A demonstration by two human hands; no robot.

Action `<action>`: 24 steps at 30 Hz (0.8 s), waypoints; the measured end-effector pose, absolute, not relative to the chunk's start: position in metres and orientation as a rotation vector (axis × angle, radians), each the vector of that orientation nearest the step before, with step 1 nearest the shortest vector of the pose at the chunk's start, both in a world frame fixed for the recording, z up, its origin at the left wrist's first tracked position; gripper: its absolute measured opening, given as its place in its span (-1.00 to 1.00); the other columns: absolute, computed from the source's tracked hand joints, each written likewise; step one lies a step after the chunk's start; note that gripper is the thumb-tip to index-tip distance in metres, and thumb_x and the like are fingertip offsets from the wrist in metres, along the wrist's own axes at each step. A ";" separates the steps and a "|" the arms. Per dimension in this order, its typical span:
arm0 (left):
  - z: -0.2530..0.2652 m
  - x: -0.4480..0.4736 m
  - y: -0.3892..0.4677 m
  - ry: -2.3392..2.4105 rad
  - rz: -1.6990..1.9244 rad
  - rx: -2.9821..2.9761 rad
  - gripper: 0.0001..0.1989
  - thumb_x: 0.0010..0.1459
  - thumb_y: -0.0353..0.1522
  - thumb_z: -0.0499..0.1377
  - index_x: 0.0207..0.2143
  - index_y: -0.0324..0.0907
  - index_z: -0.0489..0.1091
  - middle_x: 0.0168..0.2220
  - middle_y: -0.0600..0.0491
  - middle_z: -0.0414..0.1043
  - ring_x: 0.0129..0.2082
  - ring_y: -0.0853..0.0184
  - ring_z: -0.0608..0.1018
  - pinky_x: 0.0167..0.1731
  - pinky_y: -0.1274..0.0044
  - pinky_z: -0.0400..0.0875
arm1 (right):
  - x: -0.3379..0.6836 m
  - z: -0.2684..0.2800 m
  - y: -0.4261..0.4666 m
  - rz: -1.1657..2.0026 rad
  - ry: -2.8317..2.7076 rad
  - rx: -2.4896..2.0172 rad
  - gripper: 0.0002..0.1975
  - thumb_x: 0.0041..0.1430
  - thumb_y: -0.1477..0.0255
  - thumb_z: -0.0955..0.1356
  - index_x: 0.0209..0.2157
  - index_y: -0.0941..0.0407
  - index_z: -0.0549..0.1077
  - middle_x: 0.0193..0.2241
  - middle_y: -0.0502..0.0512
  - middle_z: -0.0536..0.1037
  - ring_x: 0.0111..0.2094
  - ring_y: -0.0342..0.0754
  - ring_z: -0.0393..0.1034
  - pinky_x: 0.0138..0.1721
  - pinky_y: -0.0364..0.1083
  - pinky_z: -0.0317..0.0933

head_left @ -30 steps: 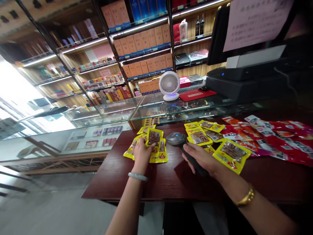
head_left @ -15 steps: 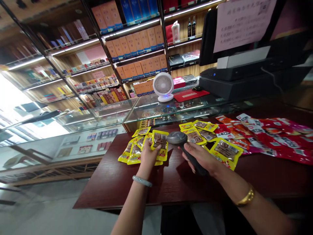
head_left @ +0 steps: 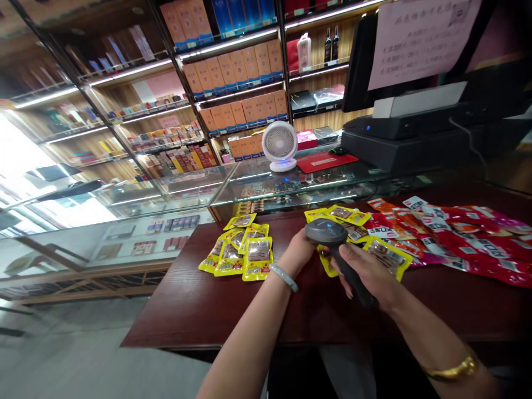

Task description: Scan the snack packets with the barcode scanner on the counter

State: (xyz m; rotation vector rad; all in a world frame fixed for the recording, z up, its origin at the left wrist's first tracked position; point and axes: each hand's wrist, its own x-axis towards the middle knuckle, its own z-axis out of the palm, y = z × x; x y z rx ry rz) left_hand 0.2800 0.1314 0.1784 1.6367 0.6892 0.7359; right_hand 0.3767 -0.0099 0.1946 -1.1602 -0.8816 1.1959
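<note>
My right hand is wrapped round the handle of a dark grey barcode scanner, its head pointing away to the left. My left hand reaches in behind the scanner head, at the right-hand group of yellow snack packets. The scanner hides its fingers, so whether they grip a packet cannot be seen. On the left lies another pile of yellow snack packets. The front packet there lies flat, apart from both hands.
Red snack bags cover the right of the dark wooden desk. Behind are a glass display case, a white fan, a red mat and a monitor. Boxes fill the back shelves.
My left hand has left a yellow packet on the left pile and moved right to the other packets. My right hand has shifted slightly right with the scanner.
</note>
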 end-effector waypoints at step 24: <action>0.170 0.127 0.150 1.827 0.347 2.235 -0.68 0.12 -0.14 0.18 -0.19 -0.13 0.25 -0.27 -0.02 0.51 -0.24 0.18 0.55 -0.31 0.50 0.27 | 0.346 0.176 0.004 1.406 -0.999 -1.086 -0.59 0.21 0.01 0.29 -0.32 0.10 0.27 -0.59 -0.18 0.31 -0.78 -0.30 0.18 -0.78 -0.27 0.09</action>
